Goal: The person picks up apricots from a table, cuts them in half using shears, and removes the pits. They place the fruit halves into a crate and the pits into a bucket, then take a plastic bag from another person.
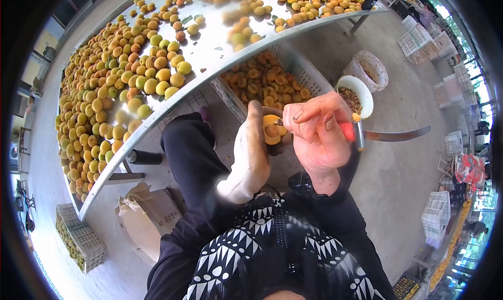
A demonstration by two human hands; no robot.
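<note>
In front of my lap, my left hand (pixel 246 153), in a stained white glove, is closed around a cut apricot (pixel 271 134). The apricot's open face is turned up, with a brownish centre that looks like the pit or its hollow. My bare right hand (pixel 320 137) is closed on a curved knife (pixel 394 136) with a red handle and metal collar. Its blade points right, away from the fruit, and a scrap of orange flesh clings near the collar. The right fingertips are bent at the apricot's edge. Anything small between them is hidden.
Whole apricots (pixel 112 85) cover much of a metal table (pixel 207 72) ahead and left. Below its edge stands a plastic crate (pixel 306 72) of apricot halves. A white bucket (pixel 368 107) holding brown pits and a second bucket (pixel 381 81) stand to the right. Left are a cardboard box (pixel 162 203) and a fruit crate (pixel 94 250).
</note>
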